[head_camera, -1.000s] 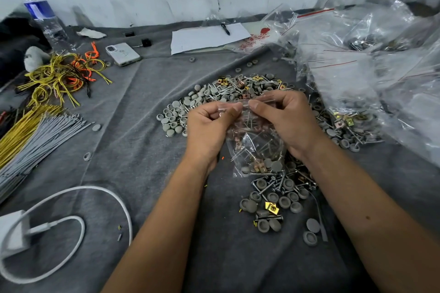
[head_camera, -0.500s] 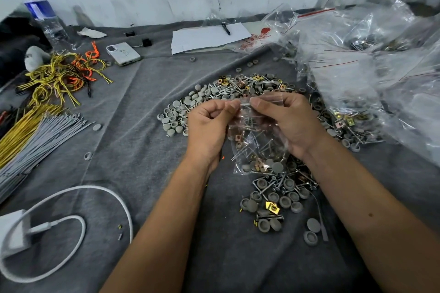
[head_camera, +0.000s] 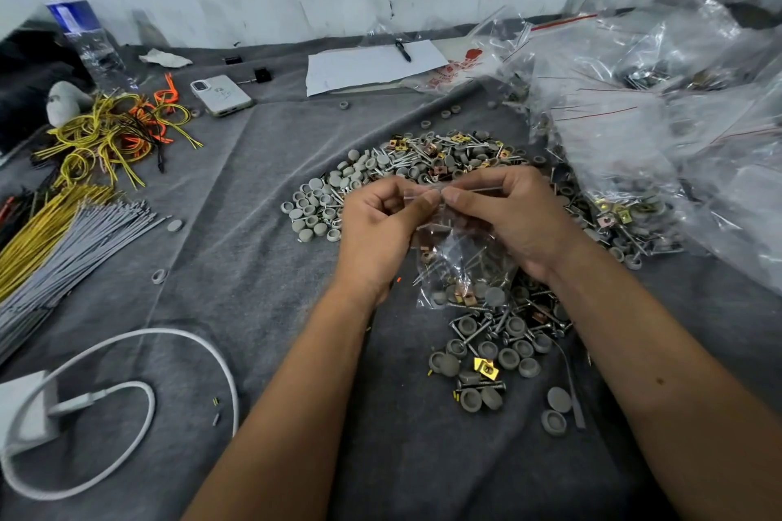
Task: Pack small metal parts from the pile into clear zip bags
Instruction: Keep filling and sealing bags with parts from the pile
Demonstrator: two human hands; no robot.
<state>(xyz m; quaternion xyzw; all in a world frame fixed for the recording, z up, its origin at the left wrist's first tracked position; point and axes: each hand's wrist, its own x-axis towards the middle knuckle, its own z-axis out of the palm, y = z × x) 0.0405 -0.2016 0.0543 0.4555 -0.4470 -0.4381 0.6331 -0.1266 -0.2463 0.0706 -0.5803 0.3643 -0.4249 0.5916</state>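
At the far left we see a white charger [head_camera: 29, 415] with its cable [head_camera: 203, 355] looped on the gray cloth [head_camera: 254, 300] that covers the table. Above it lie a bundle of gray ties [head_camera: 72, 250] and yellow ties [head_camera: 38, 228], then a tangle of yellow and orange wires [head_camera: 114, 135]. A water bottle [head_camera: 84, 38] stands at the back left, and a phone [head_camera: 222, 94] lies face down beyond the wires.

Toward the middle, our left hand [head_camera: 376, 237] pinches the top edge of a clear zip bag [head_camera: 461, 262], thumb and forefinger closed on the strip. The bag hangs between both hands, just above the near end of the pile, and holds screws, gray caps and a copper-coloured clip at its bottom. Behind the hands spreads the pile of parts [head_camera: 406, 169]: gray caps, screws and gold clips. A sheet of paper [head_camera: 372, 63] with a pen [head_camera: 403, 50] on it lies at the back.

Our right hand [head_camera: 516, 220] grips the same top edge, fingertips meeting those of the left. Below the bag a smaller scatter of caps and screws [head_camera: 495, 351] rests on the cloth. At the right, a heap of plastic bags [head_camera: 660, 106] with red seal lines covers the table's edge, some with parts inside.
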